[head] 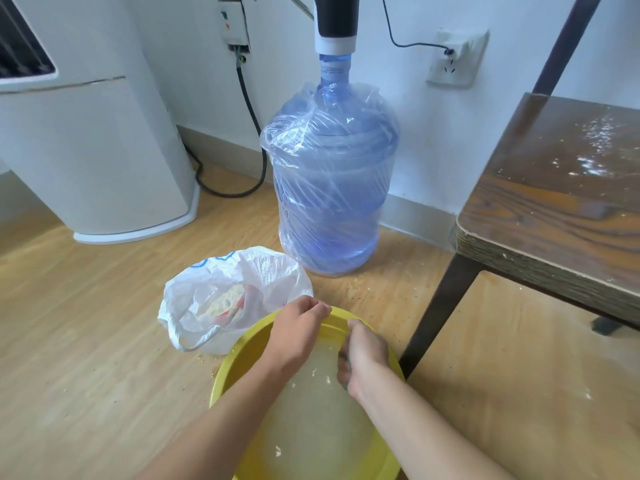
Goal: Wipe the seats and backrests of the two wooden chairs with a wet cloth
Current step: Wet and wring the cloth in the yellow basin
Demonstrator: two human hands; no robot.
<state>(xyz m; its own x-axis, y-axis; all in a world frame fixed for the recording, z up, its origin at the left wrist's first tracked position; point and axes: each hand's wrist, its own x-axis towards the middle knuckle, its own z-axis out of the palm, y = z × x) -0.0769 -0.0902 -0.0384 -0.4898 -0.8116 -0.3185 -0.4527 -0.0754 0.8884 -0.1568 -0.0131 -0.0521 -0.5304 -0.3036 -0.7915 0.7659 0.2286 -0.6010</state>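
Currently we hold both hands over a yellow basin standing on the wooden floor. Left hand: curled, its fingers folded down at the basin's far rim; whether they pinch anything we cannot tell. Right hand: fist pressed together above the cloudy water, with a sliver of dark cloth showing at its inner edge, so this grip appears closed around the cloth. Most of the cloth is hidden inside the fist, and its colour and size are hard to make out. Pale flecks float on the water.

Wooden chair: to the right of our hands, well apart from them, seat dusted with white specks near its far side. Its dark metal leg comes down just beside the basin's right rim. The chair is cut off by the right edge; a dark slanted bar rising from it may be the backrest frame, but we cannot say. Only one chair is in view.

White plastic bag: just left of the basin, touching it, with something yellow and red inside, not identifiable. Blue water bottle: wrapped in clear film, beyond the basin against the wall, a pump on its neck cut off at the top. White appliance: far left, partly out of frame.
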